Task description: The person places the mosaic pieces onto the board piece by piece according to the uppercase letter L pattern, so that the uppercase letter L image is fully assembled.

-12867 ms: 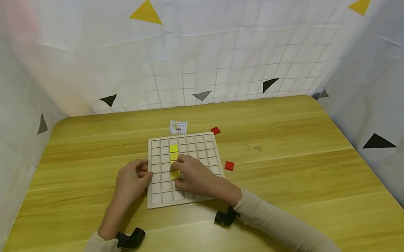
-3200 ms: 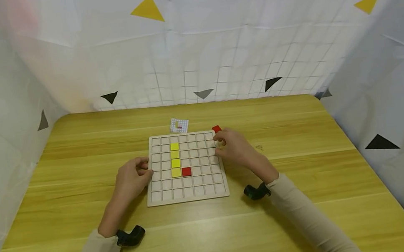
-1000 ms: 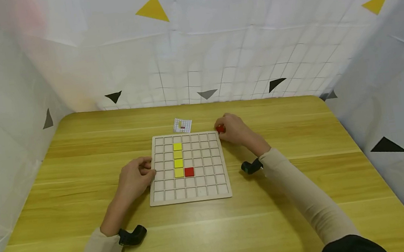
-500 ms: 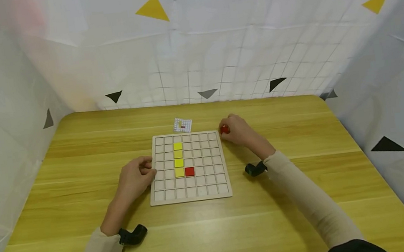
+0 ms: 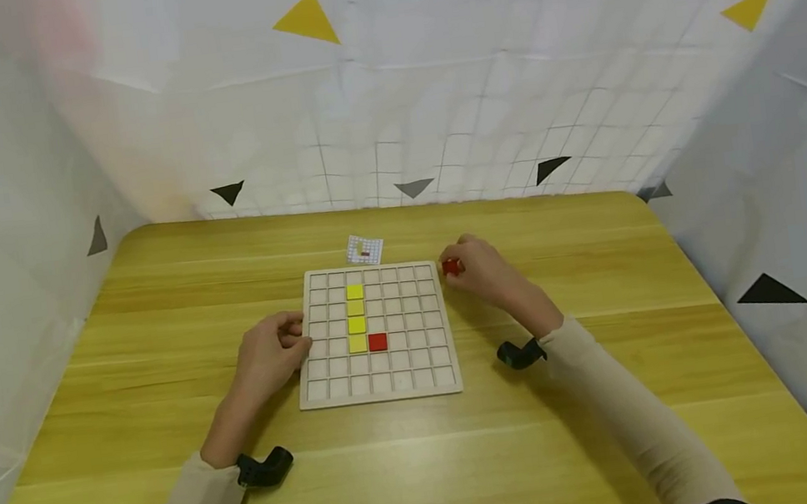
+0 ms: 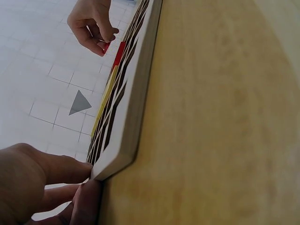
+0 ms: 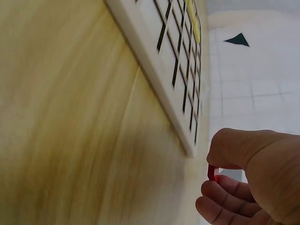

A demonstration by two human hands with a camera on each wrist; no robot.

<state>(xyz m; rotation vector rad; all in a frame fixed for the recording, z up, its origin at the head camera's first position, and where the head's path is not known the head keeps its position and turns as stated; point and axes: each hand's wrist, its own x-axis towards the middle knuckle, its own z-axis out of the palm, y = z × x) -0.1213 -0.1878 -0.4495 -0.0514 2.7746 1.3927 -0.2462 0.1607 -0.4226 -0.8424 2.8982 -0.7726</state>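
A pale wooden grid board (image 5: 383,392) lies on the table. Several yellow square tiles (image 5: 357,325) fill a column in it, and a red square tile (image 5: 378,342) sits right of the lowest one. My left hand (image 5: 268,354) holds the board's left edge; in the left wrist view the thumb (image 6: 70,168) meets the rim near a corner. Just off the board's upper right edge, my right hand (image 5: 485,275) pinches another red tile (image 5: 452,266) between thumb and fingers, seen also as a red tile (image 7: 213,172) in the right wrist view.
Behind the board lies a small printed card (image 5: 365,250) with a grid and coloured marks. White sheets (image 5: 445,95) with triangles enclose the wooden table (image 5: 415,469) at the back and sides. Black devices (image 5: 265,468) are strapped at both wrists.
Earlier, one red tile went from the table into the board beside the lowest yellow tile. My right hand has since picked up the other and drawn it slightly nearer. My left hand stayed.
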